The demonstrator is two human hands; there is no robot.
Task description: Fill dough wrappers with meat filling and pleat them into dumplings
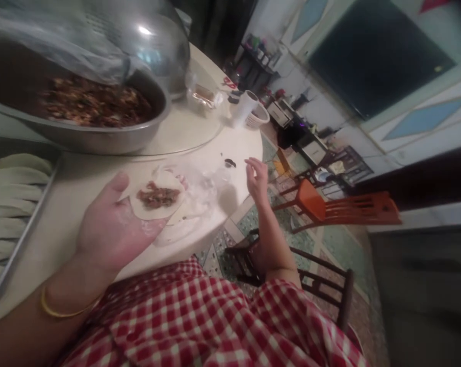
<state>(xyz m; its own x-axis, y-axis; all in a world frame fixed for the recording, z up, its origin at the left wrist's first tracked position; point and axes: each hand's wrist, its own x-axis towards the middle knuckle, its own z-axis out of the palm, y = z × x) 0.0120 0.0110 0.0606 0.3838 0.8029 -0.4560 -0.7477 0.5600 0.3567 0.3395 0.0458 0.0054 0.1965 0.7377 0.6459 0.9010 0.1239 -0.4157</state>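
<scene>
My left hand (111, 229) is palm up, holding a round dumpling wrapper (141, 210) across its fingers. A mound of dark minced filling (158, 198) lies on the middle of the wrapper, which is flat and unfolded. Off to the right, my right hand (257, 178) is raised by the table's edge, its fingers loosely bent and apart, with nothing visible in them. Small dark bits (230, 163) lie on the table beside it. Beyond my left hand, a large metal bowl (111, 137) holds more filling (96, 104), partly covered by clear plastic.
A metal tray (31, 219) of folded dumplings (14, 192) stands at the left. White flour (200, 196) is scattered on the round table. Farther back are a paper roll (246, 108), a white basket (258, 118) and red scissors (229, 82). Chairs (310, 201) stand to the right.
</scene>
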